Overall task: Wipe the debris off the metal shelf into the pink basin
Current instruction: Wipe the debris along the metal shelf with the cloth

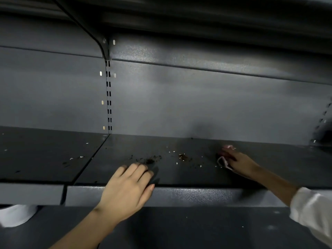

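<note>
Left hand [128,189] rests flat, fingers spread, on the shelf [179,194] edge; debris [150,160] beyond; right hand [239,161] grips cloth [222,162].

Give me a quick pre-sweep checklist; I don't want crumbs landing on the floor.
1. Cloth in right hand: ok, pressed on the metal shelf.
2. Debris lies in the cloth's path: ok, left of it.
3. Left hand clear of the path: not ok, fingers beside the dark crumbs.
4. Pink basin under the edge: cannot tell, not visible.
5. Neighbouring panel clean: not ok.
</note>
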Action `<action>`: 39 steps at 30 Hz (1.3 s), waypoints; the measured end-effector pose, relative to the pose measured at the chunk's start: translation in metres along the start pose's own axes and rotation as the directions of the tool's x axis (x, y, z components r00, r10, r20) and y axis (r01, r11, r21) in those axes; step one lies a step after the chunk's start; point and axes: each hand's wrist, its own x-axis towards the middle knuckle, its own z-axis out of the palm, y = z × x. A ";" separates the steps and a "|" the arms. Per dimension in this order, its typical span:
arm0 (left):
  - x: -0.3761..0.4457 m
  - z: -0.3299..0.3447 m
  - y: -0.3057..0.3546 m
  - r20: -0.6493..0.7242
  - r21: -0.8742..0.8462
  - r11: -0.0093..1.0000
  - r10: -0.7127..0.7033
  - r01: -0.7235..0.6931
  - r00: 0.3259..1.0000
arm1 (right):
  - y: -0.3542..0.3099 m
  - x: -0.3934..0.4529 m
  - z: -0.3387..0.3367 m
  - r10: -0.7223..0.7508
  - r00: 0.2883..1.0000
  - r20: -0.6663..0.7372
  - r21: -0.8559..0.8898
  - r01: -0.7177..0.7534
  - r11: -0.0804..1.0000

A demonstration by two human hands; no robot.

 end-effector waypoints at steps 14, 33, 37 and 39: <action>-0.004 0.002 -0.011 -0.082 -0.005 1.000 -0.013 0.012 0.997 | -0.124 0.018 0.047 -0.215 0.969 -0.126 0.604 0.246 0.758; -0.010 0.006 -0.027 -0.067 0.032 0.998 -0.053 0.055 0.996 | -0.099 0.097 0.060 -0.270 0.958 -0.099 -0.003 0.271 0.962; -0.012 -0.001 -0.025 0.005 0.050 0.996 -0.077 0.077 0.997 | -0.144 0.078 0.073 -0.447 0.895 0.011 0.194 0.436 0.879; -0.015 -0.004 -0.029 0.000 0.067 0.992 -0.106 0.106 0.994 | -0.150 0.068 0.070 -0.461 0.884 0.079 0.449 0.381 0.808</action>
